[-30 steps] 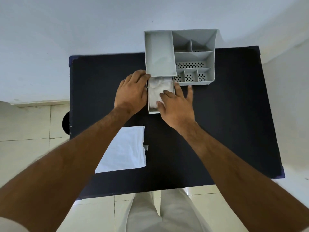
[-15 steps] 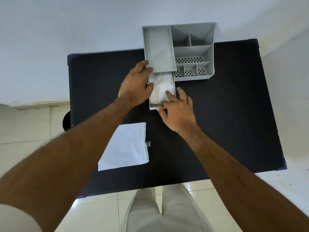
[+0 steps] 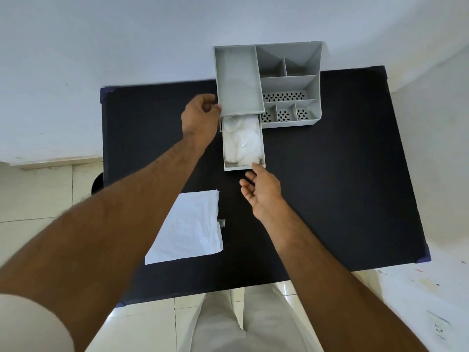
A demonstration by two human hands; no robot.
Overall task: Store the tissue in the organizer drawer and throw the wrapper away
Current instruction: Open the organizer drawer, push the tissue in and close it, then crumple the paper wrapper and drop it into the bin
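A grey organizer (image 3: 289,82) stands at the table's far edge. Its drawer (image 3: 243,167) is pulled out toward me, and white crumpled tissue (image 3: 242,141) lies inside it. My left hand (image 3: 200,118) rests against the organizer's left front corner, fingers curled, holding nothing that I can see. My right hand (image 3: 261,193) hovers just in front of the drawer, palm turned up, fingers spread, one fingertip near the drawer's front wall. A flat white wrapper (image 3: 189,229) lies on the table below my left forearm.
The black table (image 3: 342,174) has blue corners; a white wall is behind it and another on the right. A small grey scrap (image 3: 221,222) lies by the wrapper's right edge. A dark round object (image 3: 97,184) sits on the tiled floor at left.
Both hands have come off the tissue. My right hand drew back toward me and turned palm up; my left hand shifted up to the organizer's corner. The tissue stays in the drawer.
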